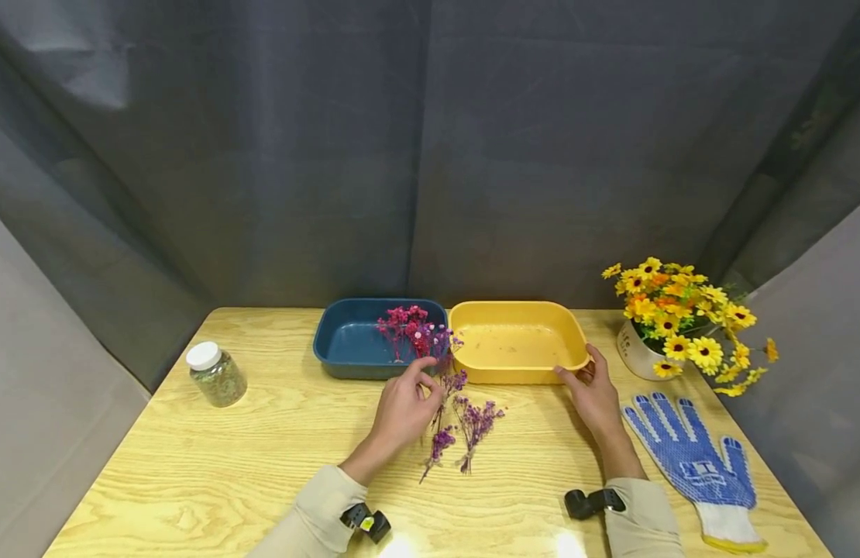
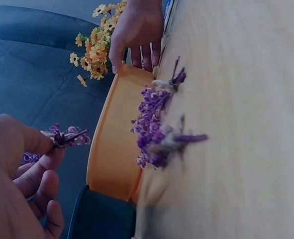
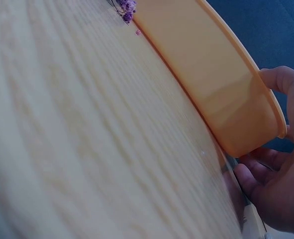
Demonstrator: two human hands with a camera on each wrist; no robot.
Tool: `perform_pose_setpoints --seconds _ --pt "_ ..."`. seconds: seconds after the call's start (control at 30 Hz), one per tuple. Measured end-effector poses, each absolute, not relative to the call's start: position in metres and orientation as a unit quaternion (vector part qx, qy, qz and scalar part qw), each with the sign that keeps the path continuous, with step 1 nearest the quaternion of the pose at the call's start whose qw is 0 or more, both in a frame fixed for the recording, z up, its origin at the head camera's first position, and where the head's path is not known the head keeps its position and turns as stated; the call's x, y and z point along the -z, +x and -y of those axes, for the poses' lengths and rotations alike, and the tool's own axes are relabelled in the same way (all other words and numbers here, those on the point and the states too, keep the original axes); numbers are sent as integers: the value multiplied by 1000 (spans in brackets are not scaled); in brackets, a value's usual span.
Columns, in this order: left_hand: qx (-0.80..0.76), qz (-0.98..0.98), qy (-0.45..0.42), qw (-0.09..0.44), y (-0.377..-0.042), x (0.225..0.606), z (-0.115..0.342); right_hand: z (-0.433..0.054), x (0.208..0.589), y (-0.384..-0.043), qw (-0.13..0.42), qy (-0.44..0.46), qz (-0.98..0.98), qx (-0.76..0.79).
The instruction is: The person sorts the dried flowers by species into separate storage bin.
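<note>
In our left hand (image 1: 405,401) we pinch a twine-tied purple dried-flower bunch (image 2: 69,136) near the navy basin's (image 1: 353,370) four o'clock corner; two similar bunches (image 1: 477,421) lie at four o'clock from it. Our right hand (image 1: 594,393) grips the yellow basin's (image 1: 503,375) four o'clock corner.

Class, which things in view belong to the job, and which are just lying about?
Apparently in the job:
purple bunch, pinched by the left hand
other purple bunches
yellow tub, gripped by the right hand
blue tub with pink flowers

Apparently just lying about:
lidded jar
potted yellow flowers
blue glove
</note>
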State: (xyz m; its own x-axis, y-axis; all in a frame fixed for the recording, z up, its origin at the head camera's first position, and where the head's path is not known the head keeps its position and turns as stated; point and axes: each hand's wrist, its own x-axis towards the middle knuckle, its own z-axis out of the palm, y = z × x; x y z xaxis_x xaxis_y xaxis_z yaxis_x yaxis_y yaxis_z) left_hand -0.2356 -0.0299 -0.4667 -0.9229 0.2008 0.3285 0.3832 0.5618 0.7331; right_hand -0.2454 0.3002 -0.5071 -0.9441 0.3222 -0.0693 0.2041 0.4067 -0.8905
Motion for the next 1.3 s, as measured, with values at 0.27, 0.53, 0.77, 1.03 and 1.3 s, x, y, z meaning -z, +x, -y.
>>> perform_pose_setpoints --seconds 0.27,0.53,0.77,1.03,1.3 --pt "433 878 -176 105 -257 457 3 -304 506 -244 58 -162 840 -515" --pt "415 884 -185 113 -282 448 -14 -301 504 -249 66 -157 835 -523" --pt "404 893 -171 102 -300 447 -27 -298 502 -249 61 -162 834 -524" --pt "389 901 -160 105 -318 446 -39 -300 504 -246 60 -161 832 -527" --pt "375 909 -158 94 -328 450 -47 -300 506 -244 60 -158 834 -526"
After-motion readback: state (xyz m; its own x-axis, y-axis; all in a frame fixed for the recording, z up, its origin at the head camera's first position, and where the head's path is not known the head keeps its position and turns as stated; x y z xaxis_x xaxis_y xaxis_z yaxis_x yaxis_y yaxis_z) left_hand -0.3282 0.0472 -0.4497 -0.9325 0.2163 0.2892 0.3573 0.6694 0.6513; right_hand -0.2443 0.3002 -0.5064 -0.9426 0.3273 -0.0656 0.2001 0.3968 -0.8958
